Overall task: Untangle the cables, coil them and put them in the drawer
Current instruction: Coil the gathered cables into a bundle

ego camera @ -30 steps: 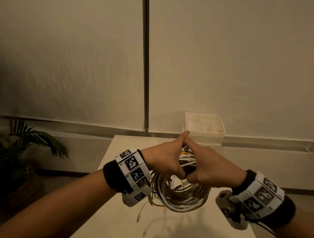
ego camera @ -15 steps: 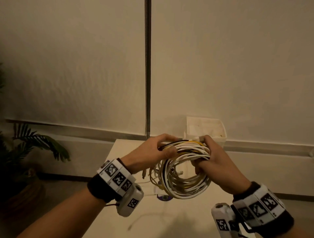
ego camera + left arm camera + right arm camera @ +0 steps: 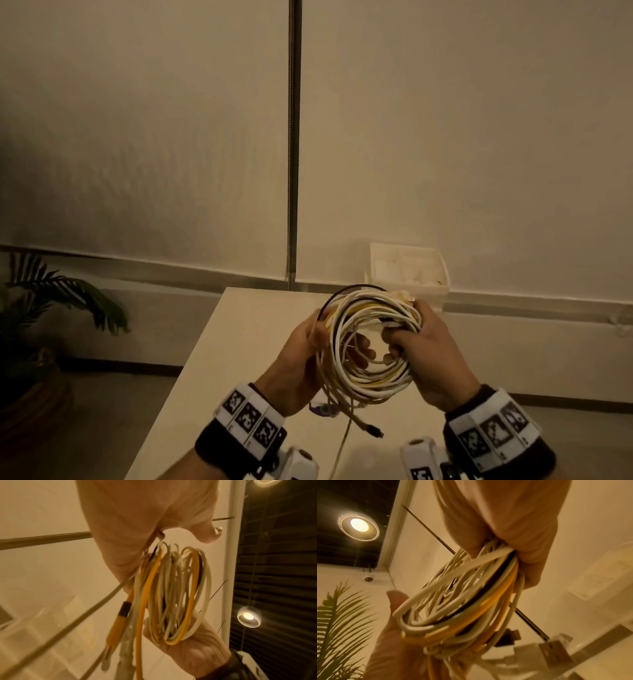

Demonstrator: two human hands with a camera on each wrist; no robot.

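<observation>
An office-like room: panelled wall (image 3: 445,137), potted palm (image 3: 51,308), recessed ceiling lights (image 3: 358,525).

We saw a coil (image 3: 371,346) of white, yellow and black cables, black-and-white checkered wristbands (image 3: 251,418), and a green plant (image 3: 61,301) at nine o'clock.
</observation>
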